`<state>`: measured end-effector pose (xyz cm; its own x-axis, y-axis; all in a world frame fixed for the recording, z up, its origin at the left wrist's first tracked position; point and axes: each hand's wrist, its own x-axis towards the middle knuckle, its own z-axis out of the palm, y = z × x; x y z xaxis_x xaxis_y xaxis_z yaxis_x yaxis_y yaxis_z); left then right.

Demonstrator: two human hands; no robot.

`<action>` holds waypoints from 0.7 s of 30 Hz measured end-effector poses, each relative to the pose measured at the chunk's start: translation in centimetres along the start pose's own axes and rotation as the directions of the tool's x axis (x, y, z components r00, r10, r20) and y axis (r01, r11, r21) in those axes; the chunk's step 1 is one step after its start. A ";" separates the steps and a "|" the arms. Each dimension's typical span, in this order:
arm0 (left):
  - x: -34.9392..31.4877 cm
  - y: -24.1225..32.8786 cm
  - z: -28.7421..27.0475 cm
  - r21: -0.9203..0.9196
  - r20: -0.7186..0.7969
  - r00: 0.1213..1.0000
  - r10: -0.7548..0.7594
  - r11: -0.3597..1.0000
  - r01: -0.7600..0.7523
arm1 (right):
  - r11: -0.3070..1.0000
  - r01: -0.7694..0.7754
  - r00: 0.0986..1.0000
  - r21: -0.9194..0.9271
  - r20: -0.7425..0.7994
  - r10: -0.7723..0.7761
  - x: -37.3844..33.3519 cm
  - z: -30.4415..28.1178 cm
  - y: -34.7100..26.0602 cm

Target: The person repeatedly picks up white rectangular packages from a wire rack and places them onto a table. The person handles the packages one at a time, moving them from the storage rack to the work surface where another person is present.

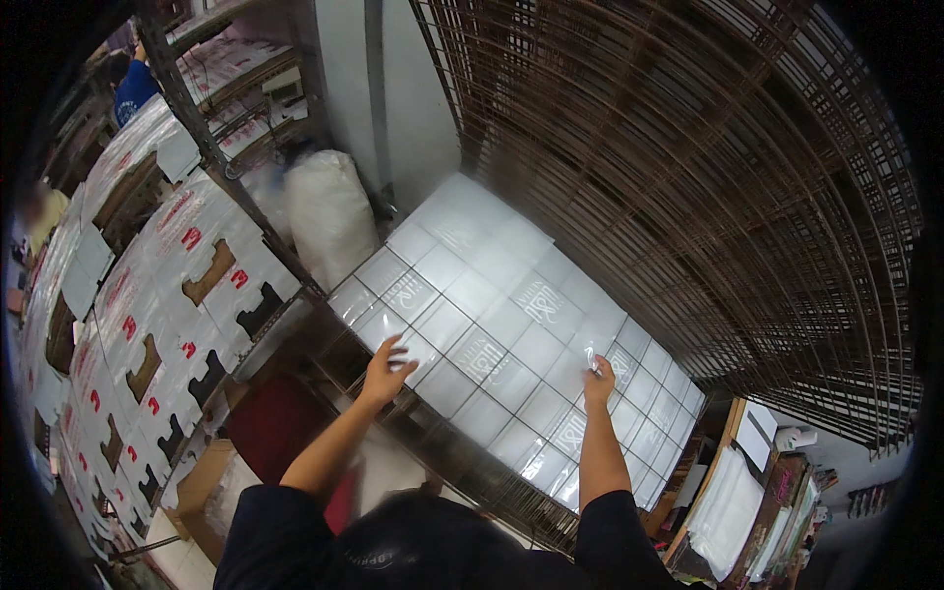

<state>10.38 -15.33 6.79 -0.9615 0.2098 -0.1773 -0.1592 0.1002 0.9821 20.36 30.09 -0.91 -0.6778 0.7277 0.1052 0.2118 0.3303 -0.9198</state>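
both hands rest on a gridded sheet of clear plastic packets [511, 334] at the frame's centre: the left hand [385, 366] spread flat on its left edge, the right hand [598, 377] pinching one packet's corner. nothing looks lifted off yet; the whole sheet remains.

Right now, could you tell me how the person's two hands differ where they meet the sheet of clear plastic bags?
The left hand is spread open at the near-left edge of the sheet of clear plastic bags; the right hand is closed, pinching the plastic further in. The left forearm slants; the right runs almost straight up. Both touch the same sheet.
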 end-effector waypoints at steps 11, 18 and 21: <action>-9.9 -4.5 -6.4 0.180 -0.167 0.964 -0.207 0.955 0.236 | 0.997 -0.070 0.996 -0.038 -0.054 0.068 2.8 0.8 0.3; -10.5 -1.2 -4.7 0.130 -0.182 0.952 -0.247 0.953 0.272 | 0.993 -0.107 0.993 0.051 -0.052 0.110 2.6 1.2 0.2; -10.3 -2.0 -4.6 0.140 -0.180 0.956 -0.232 0.956 0.259 | 0.995 -0.086 0.995 0.041 -0.053 0.088 2.6 1.3 0.4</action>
<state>19.57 -22.14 6.93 -0.9224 0.0019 -0.3862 -0.3694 0.2867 0.8839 17.76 31.28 -1.48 -0.6179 0.7850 0.0439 0.2403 0.2417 -0.9401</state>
